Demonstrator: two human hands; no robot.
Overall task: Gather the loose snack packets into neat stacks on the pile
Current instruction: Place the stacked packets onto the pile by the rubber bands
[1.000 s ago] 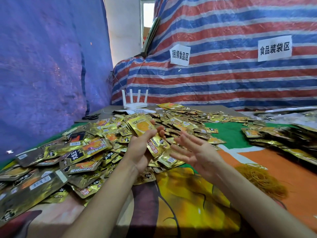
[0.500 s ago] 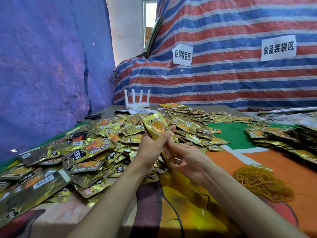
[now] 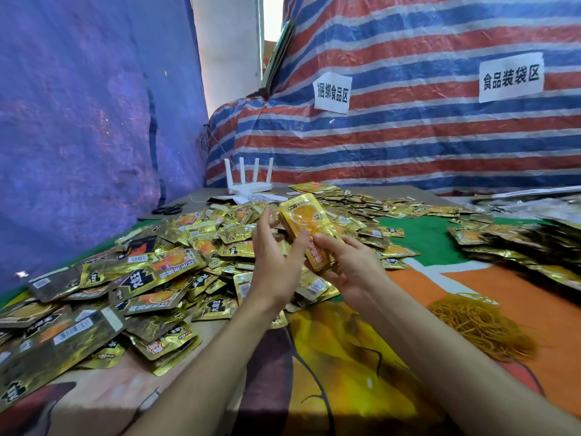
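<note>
A makeshift food-packing workshop: tarpaulin walls [image 3: 408, 136], zone signs [image 3: 511, 77], heaped snack packets [image 3: 176, 265].

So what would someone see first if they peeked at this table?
The big shiny heap of gold snack packets spilling over the left and middle of the colourful tablecloth grabs the eye first. Right in the middle, the right hand grips a small stack of yellow packets with an orange picture on the front, and the left hand is open beside it. A tangle of orange rubber bands lies to the right.
</note>
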